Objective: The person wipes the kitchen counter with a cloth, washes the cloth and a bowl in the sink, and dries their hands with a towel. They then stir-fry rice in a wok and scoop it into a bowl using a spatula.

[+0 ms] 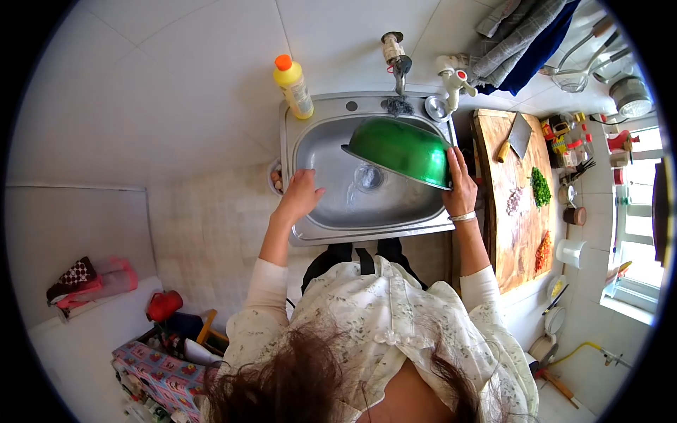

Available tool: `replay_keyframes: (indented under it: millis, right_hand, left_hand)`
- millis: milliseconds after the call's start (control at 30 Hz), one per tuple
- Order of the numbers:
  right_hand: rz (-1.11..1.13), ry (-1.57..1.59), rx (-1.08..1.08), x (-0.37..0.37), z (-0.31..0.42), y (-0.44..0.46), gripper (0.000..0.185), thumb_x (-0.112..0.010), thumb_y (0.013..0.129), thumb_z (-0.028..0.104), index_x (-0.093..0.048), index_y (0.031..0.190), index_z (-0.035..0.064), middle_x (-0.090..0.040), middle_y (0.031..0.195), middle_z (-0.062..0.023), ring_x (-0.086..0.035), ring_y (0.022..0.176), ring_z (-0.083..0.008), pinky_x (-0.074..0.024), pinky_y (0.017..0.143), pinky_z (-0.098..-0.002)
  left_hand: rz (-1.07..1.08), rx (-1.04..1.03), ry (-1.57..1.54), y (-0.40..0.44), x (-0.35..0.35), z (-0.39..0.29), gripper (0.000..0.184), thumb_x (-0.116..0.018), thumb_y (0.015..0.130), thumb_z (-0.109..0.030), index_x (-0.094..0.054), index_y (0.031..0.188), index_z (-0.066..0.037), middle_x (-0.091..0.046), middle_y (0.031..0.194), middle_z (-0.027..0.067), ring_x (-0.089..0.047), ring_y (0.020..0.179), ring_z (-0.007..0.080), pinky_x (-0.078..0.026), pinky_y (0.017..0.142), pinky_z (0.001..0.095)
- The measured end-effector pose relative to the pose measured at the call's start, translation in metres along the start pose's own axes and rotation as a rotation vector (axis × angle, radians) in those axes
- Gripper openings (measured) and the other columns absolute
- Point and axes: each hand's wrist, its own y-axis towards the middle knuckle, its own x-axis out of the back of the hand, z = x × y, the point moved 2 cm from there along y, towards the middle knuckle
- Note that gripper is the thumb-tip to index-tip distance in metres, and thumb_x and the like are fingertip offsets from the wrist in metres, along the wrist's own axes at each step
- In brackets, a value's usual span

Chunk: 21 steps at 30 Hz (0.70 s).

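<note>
A green metal bowl [398, 149] is tilted over the steel sink [331, 213], its outer side facing up. My right hand [460, 185] grips the bowl's rim at its right end. To the left, my left hand [300, 197] is over the sink's left edge, apart from the bowl, with its fingers loosely spread and nothing in them. The drain [368, 177] shows below the bowl, with some water around it. A faucet [399, 65] stands behind the sink, and a dark scrubber [399, 106] lies beneath its spout.
A yellow bottle [294, 89] stands at the sink's back left corner. Right of the sink, a wooden board [502, 233] holds a cleaver [518, 135], chopped greens [540, 187] and chopped orange pieces [542, 252]. A second tap [455, 83] is at the back right.
</note>
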Motion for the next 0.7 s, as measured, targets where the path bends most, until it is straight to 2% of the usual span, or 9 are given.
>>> replay_keyframes:
  millis: [167,300,367,567,700]
  right_hand:
    - [-0.005,-0.002,0.000,0.003,0.008,0.006,0.080,-0.055,0.063,-0.012,-0.037,0.136,0.0151,-0.049,0.130,-0.0127,-0.059,0.100,-0.0335,-0.0521,0.074,-0.0381]
    - [-0.115,0.013,0.030,0.006,0.007,0.013,0.087,-0.054,0.056,-0.014,-0.038,0.136,0.0174,-0.048,0.130,-0.0153,-0.060,0.095,-0.0338,-0.0520,0.067,-0.0372]
    - [-0.165,-0.001,0.057,0.012,0.008,0.019,0.086,-0.053,0.058,-0.013,-0.037,0.136,0.0167,-0.049,0.130,-0.0155,-0.060,0.096,-0.0338,-0.0521,0.067,-0.0374]
    - [-0.172,0.001,-0.008,0.027,0.010,0.024,0.084,-0.056,0.059,-0.011,-0.036,0.137,0.0159,-0.050,0.129,-0.0135,-0.059,0.100,-0.0330,-0.0526,0.071,-0.0375]
    - [-0.202,-0.015,0.023,0.029,0.009,0.024,0.084,-0.056,0.060,-0.012,-0.037,0.136,0.0160,-0.049,0.130,-0.0135,-0.059,0.101,-0.0329,-0.0525,0.072,-0.0375]
  left_hand:
    - [0.100,0.027,0.006,0.000,-0.004,-0.001,0.058,-0.063,0.082,-0.024,-0.041,0.126,0.007,-0.045,0.124,0.0253,-0.041,0.118,0.0379,-0.034,0.101,0.0396]
    - [0.073,0.021,0.001,0.000,-0.001,-0.005,0.056,-0.064,0.081,-0.022,-0.042,0.124,0.007,-0.046,0.121,0.0262,-0.044,0.115,0.0386,-0.036,0.099,0.0406]
    - [-0.002,-0.029,0.006,0.000,-0.002,-0.004,0.052,-0.066,0.079,-0.019,-0.045,0.119,0.008,-0.050,0.114,0.0279,-0.047,0.110,0.0402,-0.039,0.094,0.0423]
    - [0.008,-0.022,-0.006,0.000,-0.003,-0.002,0.050,-0.066,0.079,-0.019,-0.046,0.117,0.008,-0.051,0.113,0.0278,-0.048,0.109,0.0402,-0.040,0.094,0.0423]
    - [0.032,-0.017,0.004,-0.001,-0.005,-0.001,0.050,-0.066,0.079,-0.019,-0.047,0.117,0.008,-0.051,0.112,0.0275,-0.047,0.109,0.0403,-0.040,0.094,0.0423]
